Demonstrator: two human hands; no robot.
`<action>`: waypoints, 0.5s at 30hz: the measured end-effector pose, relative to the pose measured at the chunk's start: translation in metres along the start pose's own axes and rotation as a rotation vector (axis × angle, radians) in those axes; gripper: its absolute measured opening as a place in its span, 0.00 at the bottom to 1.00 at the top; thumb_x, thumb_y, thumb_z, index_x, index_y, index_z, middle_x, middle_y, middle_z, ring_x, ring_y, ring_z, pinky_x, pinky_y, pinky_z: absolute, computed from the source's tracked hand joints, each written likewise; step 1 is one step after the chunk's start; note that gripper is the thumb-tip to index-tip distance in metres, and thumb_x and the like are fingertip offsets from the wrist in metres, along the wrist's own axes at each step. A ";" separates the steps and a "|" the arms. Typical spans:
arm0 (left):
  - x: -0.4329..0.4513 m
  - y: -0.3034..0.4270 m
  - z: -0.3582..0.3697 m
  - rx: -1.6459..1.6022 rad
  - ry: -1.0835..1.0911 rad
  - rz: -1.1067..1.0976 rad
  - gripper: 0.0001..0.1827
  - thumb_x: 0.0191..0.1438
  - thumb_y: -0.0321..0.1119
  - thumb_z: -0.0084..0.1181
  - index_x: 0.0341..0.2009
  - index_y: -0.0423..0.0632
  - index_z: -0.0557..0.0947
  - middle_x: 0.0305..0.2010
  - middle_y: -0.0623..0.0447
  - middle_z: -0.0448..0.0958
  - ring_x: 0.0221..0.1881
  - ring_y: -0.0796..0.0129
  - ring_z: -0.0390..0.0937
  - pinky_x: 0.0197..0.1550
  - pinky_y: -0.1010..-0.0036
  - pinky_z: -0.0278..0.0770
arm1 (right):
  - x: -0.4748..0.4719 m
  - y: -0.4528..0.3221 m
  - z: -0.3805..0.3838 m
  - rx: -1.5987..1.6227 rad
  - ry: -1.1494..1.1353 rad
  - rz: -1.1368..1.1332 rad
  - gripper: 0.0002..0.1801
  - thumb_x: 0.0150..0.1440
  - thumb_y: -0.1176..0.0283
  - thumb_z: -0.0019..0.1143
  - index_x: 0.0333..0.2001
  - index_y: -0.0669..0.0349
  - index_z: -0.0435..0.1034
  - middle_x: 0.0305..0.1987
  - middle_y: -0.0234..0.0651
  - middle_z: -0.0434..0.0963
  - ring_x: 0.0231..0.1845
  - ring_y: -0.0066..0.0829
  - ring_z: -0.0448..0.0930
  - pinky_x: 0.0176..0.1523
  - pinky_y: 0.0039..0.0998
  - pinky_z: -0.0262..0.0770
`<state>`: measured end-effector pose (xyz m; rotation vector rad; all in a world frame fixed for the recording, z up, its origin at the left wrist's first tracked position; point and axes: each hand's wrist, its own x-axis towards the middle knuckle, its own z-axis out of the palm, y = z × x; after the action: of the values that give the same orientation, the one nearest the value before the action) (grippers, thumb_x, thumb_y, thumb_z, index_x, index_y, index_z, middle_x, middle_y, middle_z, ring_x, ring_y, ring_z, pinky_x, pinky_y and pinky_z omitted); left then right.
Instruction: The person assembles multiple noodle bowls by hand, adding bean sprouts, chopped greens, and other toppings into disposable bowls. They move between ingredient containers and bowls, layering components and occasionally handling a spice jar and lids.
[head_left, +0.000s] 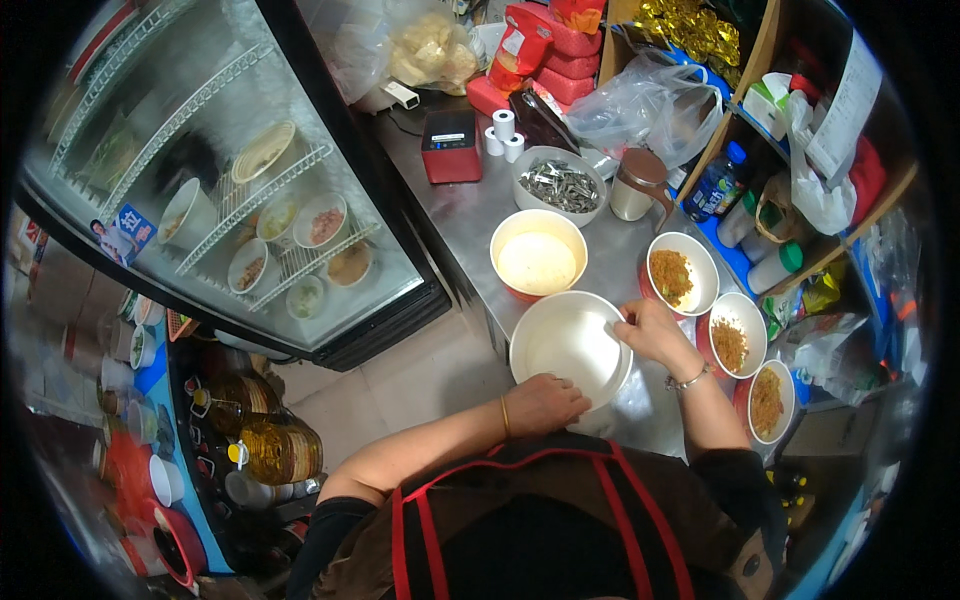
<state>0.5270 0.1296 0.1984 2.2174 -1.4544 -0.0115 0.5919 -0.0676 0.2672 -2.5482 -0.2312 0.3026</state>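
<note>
A large white bowl (566, 349), with nothing seen inside it, is between my hands at the near side of the steel counter. My left hand (547, 405) grips its near rim, and my right hand (651, 328) pinches the rim at the right. Just beyond it stands a paper bowl (537, 255) with a pale yellowish inside. To the right of my right hand, several paper bowls stand in a slanting row; the farthest bowl (700, 274), the middle bowl (751, 322) and the nearest bowl (782, 382) each hold brown-orange crumbly food.
A tub of metal clips (559, 184), a brown-lidded canister (637, 184), paper rolls (504, 121) and a red printer (451, 146) stand farther back. Shelving with bottles (718, 180) borders the right. A glass-door refrigerator (375, 300) and oil jugs (281, 452) are at the left.
</note>
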 end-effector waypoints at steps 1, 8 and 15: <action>0.000 0.000 0.001 -0.018 -0.009 -0.004 0.09 0.44 0.38 0.52 0.28 0.49 0.71 0.24 0.52 0.71 0.27 0.60 0.71 0.29 0.67 0.69 | -0.001 0.003 0.002 0.016 0.016 0.004 0.15 0.44 0.63 0.49 0.26 0.65 0.70 0.19 0.43 0.71 0.21 0.37 0.72 0.30 0.31 0.67; -0.009 0.013 -0.062 -0.825 0.635 -0.637 0.11 0.52 0.35 0.49 0.37 0.42 0.73 0.30 0.54 0.74 0.28 0.74 0.68 0.32 0.78 0.68 | -0.036 -0.016 -0.002 0.552 0.412 -0.296 0.15 0.56 0.66 0.40 0.43 0.65 0.63 0.34 0.28 0.67 0.34 0.17 0.66 0.37 0.16 0.62; 0.006 0.019 -0.065 -1.432 1.014 -0.490 0.14 0.55 0.30 0.42 0.45 0.38 0.66 0.43 0.50 0.71 0.41 0.73 0.70 0.45 0.77 0.67 | -0.035 -0.054 0.041 0.389 0.723 -0.541 0.11 0.48 0.70 0.54 0.25 0.64 0.62 0.22 0.37 0.67 0.20 0.25 0.67 0.25 0.24 0.63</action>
<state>0.5306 0.1438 0.2646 0.9597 -0.0927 -0.0576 0.5422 -0.0100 0.2693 -1.9545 -0.4989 -0.6977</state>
